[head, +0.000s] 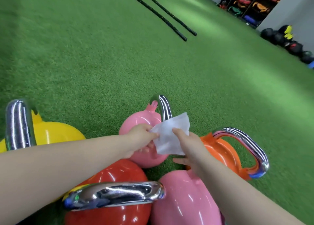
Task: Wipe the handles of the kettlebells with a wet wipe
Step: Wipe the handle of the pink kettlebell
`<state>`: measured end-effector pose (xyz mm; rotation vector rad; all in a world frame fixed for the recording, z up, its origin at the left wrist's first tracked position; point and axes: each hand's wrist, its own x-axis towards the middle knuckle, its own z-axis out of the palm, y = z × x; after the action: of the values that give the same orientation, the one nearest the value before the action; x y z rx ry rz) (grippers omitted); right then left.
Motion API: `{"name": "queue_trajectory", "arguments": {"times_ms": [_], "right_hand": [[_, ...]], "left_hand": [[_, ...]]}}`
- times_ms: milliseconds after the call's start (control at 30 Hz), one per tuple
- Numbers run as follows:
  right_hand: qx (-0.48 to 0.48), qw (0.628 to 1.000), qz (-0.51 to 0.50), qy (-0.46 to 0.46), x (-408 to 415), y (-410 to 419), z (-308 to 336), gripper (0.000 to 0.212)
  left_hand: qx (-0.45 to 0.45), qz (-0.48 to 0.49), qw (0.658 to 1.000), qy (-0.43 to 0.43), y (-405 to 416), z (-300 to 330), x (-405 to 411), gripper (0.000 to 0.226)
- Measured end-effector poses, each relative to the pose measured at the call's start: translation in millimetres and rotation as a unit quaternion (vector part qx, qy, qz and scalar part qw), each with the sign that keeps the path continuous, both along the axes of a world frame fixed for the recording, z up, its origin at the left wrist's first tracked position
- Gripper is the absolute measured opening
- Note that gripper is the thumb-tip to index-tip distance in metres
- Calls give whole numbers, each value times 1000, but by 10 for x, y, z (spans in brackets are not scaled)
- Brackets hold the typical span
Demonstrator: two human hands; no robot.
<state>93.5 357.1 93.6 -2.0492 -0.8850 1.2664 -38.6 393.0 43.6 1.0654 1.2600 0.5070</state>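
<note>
A white wet wipe is stretched between both hands above the far pink kettlebell. My left hand pinches its left edge. My right hand holds its right side with the thumb on top. The chrome handle of that pink kettlebell rises just behind the wipe. Around it on the turf stand a yellow kettlebell, a red kettlebell with its chrome handle in front, a near pink kettlebell and an orange kettlebell with a chrome handle.
Green artificial turf covers the floor. Two black battle ropes lie at the back. Dark medicine balls line the right wall beneath a rack of gear.
</note>
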Motion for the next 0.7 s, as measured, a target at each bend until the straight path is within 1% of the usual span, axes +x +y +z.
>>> {"name": "queue_trajectory", "arguments": {"times_ms": [67, 133, 167, 267, 300, 367, 433, 467, 533, 600, 667, 700], "right_hand": [[34, 994, 16, -100, 55, 15, -67, 17], [45, 981, 51, -181, 88, 19, -128, 26], [45, 976, 71, -201, 93, 25, -162, 30], [37, 970, 94, -221, 67, 57, -263, 39], [39, 969, 91, -225, 50, 78, -291, 35], [51, 970, 40, -234, 22, 115, -343, 11], [66, 972, -8, -225, -16, 105, -365, 13], [71, 974, -9, -213, -40, 87, -374, 12], [74, 976, 20, -204, -104, 18, -380, 20], [75, 973, 56, -210, -155, -41, -424, 20], [58, 976, 74, -199, -172, -66, -518, 21], [49, 977, 74, -192, -170, -61, -576, 22]], "left_hand": [[8, 18, 1000, 18, 13, -1, 21, 19], [24, 22, 998, 46, 32, -42, 45, 24], [37, 29, 997, 58, 46, -75, 63, 26], [58, 66, 995, 55, 68, -120, 126, 29], [62, 71, 994, 47, 76, -120, 157, 29], [66, 74, 994, 39, 85, -115, 212, 29], [69, 78, 993, 52, 92, -148, 251, 21], [67, 83, 992, 67, 89, -181, 258, 17], [54, 83, 991, 93, 82, -268, 251, 17], [55, 50, 991, 110, 70, -318, 221, 20], [94, -18, 985, 146, 72, -316, 196, 23], [123, -61, 974, 179, 75, -296, 184, 21]]}}
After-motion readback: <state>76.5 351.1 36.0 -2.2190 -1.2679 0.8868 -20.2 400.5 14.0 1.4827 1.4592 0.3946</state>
